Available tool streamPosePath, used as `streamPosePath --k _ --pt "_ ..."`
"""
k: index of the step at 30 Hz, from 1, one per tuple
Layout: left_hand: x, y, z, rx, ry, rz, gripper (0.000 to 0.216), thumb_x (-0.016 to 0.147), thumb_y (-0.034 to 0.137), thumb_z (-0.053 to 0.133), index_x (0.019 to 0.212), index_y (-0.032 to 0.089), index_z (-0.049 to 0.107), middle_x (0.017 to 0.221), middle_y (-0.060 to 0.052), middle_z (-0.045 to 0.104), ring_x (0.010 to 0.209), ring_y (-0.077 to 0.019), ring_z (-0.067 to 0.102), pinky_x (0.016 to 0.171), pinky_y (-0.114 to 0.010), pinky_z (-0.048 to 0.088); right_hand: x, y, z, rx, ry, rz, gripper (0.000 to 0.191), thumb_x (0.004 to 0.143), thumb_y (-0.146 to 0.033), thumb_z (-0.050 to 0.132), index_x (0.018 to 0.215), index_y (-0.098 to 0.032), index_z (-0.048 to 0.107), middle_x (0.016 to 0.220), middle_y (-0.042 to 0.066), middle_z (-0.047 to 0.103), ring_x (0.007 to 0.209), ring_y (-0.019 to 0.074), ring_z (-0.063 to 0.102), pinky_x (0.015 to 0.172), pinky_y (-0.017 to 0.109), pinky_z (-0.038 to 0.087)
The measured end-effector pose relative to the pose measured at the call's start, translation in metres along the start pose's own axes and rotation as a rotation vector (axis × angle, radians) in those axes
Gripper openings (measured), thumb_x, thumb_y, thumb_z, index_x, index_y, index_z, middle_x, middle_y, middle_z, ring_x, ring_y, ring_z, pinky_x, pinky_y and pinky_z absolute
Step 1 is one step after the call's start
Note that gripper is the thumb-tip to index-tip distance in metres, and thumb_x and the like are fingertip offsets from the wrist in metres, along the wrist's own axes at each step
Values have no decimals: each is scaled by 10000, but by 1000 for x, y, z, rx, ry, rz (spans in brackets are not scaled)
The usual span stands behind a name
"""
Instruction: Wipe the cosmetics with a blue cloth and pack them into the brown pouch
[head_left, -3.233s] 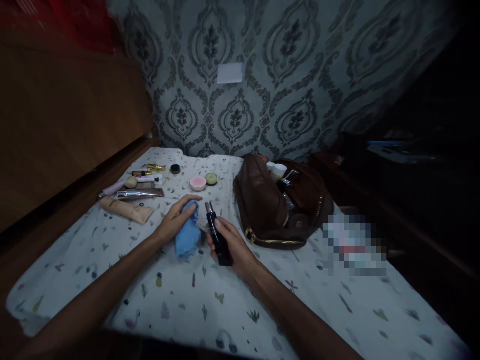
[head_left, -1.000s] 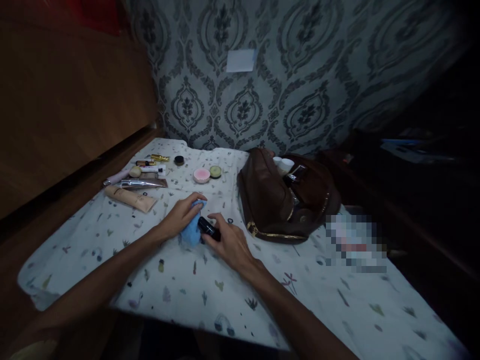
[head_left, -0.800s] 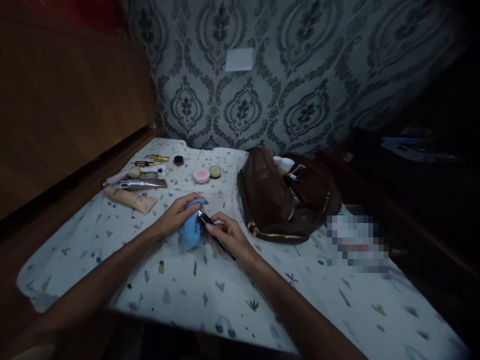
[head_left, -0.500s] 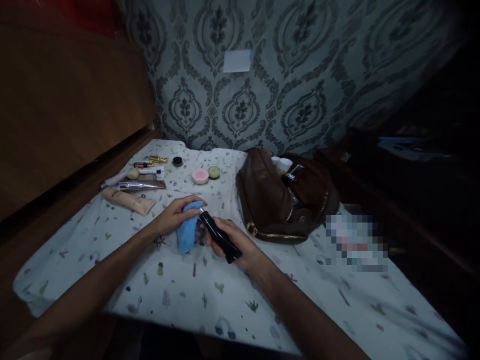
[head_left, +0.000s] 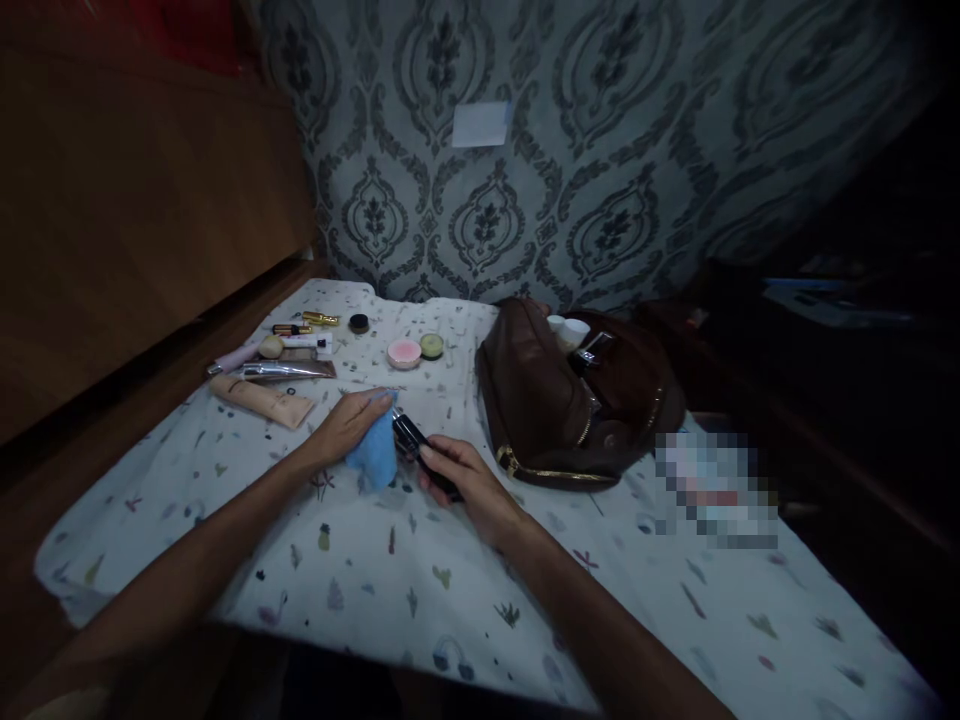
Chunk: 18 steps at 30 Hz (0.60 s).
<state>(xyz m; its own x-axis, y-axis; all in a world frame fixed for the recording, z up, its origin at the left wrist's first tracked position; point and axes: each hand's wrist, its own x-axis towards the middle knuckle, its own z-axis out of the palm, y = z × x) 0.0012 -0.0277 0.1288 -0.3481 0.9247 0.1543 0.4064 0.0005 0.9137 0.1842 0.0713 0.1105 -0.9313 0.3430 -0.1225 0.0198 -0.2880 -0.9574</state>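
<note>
1. Head view, and the left hand [head_left: 351, 428] is curled over a blue cloth [head_left: 373, 458], fingers draped across its top, bunching it against the printed sheet [head_left: 450, 590].
2. Right hand [head_left: 459, 482] is wrapped around a black bottle [head_left: 411, 440], thumb laid along its side. The bottle is tilted, its pale tip pointing up-left and touching the cloth.
3. Cloth and bottle sit mid-sheet, near the brown bag [head_left: 540, 410] to their right. The bag gapes open, white caps [head_left: 568, 330] showing at its mouth.
4. Over on the far left lies a cluster of cosmetics: beige tube [head_left: 262, 400] nearest, silver tube [head_left: 289, 370] just behind it.
5. Pink compact [head_left: 404, 353] and green jar [head_left: 431, 345] stand side by side between that cluster and the bag.
</note>
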Motion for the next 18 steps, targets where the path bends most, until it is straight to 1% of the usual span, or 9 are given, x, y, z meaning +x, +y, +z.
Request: streamPosePath --k 4,8,13,16,18 --pt "-2 -1 -2 -115 -28 -46 498 894 634 462 718 173 534 616 17 561 552 -131 496 503 -230 403 0 -1 1 190 -71 107 454 701 -549 763 859 -138 653 569 -19 607 380 60 411 378 208 230" --pt "-3 -2 -4 -135 -28 -14 494 890 624 483 708 168 538 594 27 533 533 -117 467 482 -217 382 2 1 -1 285 -121 140 455 675 -532 793 835 -119 689 560 -1 617 374 63 431 357 201 221" --pt "-3 -5 -5 -144 -31 0 462 897 603 492 726 175 518 617 34 485 551 -112 438 491 -212 376 2 3 -2 299 -129 121 419 712 -502 777 847 -110 714 566 6 616 385 57 421 358 195 200" --pt "-2 -4 -4 -121 -22 50 387 897 549 537 798 174 545 690 26 495 617 -120 455 534 -209 392 2 4 -1 277 -104 107 427 726 -521 756 848 -113 725 563 6 612 389 60 429 368 197 216" --pt "-3 -2 -3 -124 -38 73 351 881 517 583 858 168 572 737 20 513 655 -123 469 560 -206 402 2 5 -1 263 -76 101 428 734 -521 749 867 -114 730 571 9 618 393 65 433 367 202 218"
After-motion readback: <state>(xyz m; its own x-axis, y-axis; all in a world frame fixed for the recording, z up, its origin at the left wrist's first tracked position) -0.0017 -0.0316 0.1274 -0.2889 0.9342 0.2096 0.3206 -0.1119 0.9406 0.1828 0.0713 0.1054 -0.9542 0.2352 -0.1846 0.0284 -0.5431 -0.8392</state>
